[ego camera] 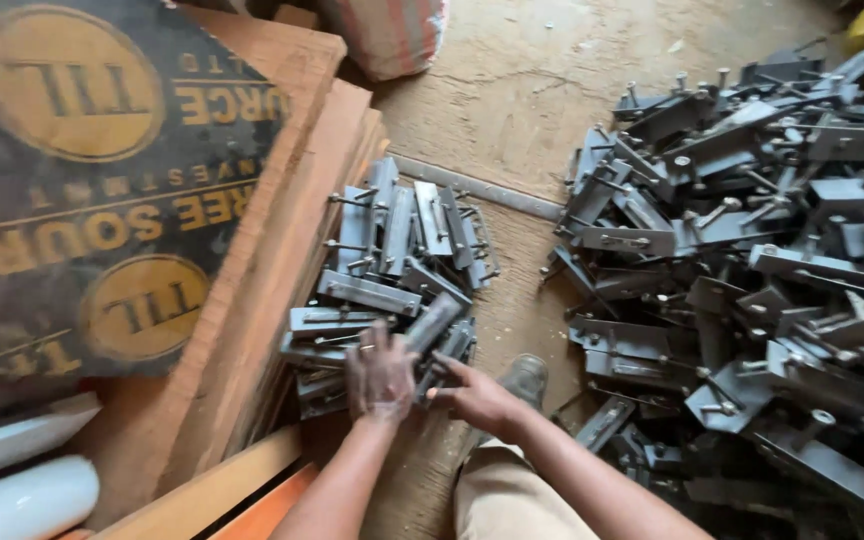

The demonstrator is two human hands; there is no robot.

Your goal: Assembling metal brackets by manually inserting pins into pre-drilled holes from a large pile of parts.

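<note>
Both hands low centre, over small stack of grey metal brackets (pixel 392 270). Left hand (pixel 380 378) blurred, fingers spread, prob. gripping one flat bracket (pixel 432 322) w/ right hand (pixel 474 396), fingers curled at its near end. Looks like stacking step; next calls for squaring piece onto stack. Big loose heap (pixel 752 280) right of hands, plywood sheets (pixel 262 250) left. Grip detail unclear, heap cut off by frame edge.
</note>
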